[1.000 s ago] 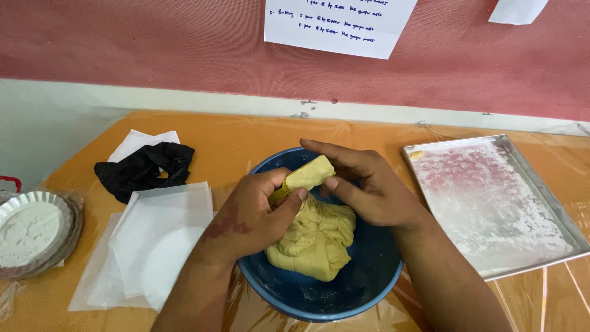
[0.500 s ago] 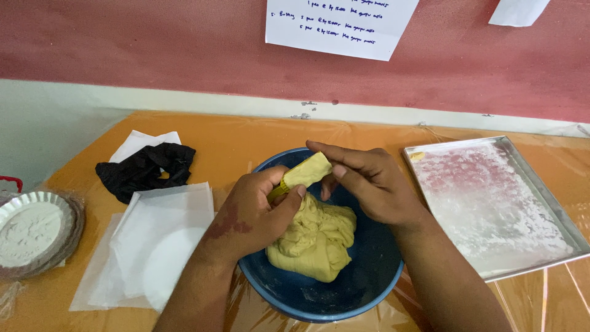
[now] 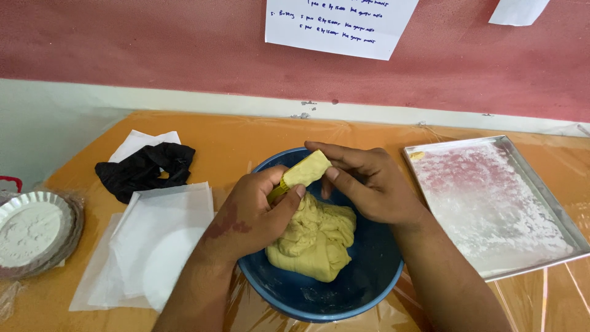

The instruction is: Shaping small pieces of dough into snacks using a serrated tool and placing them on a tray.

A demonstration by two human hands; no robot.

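Head: dough piece [image 3: 306, 170] above bowl rim [image 3: 381, 289]

A white rectangular paper sheet with blue handwritten lines [image 3: 341, 26] hangs on the far red wall, just left of centre — its top cropped. A second, blank white paper corner [image 3: 518, 10] hangs further right — mostly out of frame.

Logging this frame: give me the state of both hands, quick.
Left hand: closed, pinching the stretched dough piece above the blue bowl.
Right hand: closed on the same dough piece.
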